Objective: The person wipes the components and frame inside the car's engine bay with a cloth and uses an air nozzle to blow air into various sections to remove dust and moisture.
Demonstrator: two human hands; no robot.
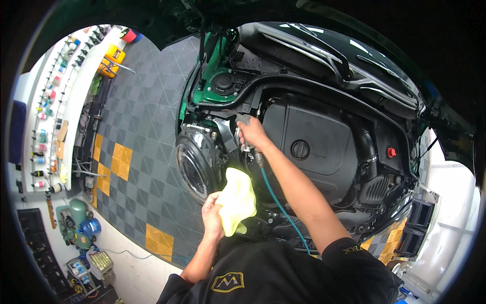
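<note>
My left hand [212, 217] is closed on a bright yellow cloth [238, 202], which hangs in loose folds in front of the car's round headlight [192, 164]. Farther in, my right hand [254, 134] grips a grey air blow gun [243, 119] over the gap between the headlight and the black engine cover [319, 147]. A teal air hose [276, 195] runs from the gun's brass-coloured fitting back under my right forearm. My fingers hide part of the gun's handle. Its nozzle is too small to make out.
Overhead is the raised green hood [354, 30], its edges close around the engine bay. A red cap [391, 152] sits right of the engine cover. Wall shelves of bottles [43, 137] line the left. Behind them stand a green air compressor [78, 210] and a blue water jug [90, 227].
</note>
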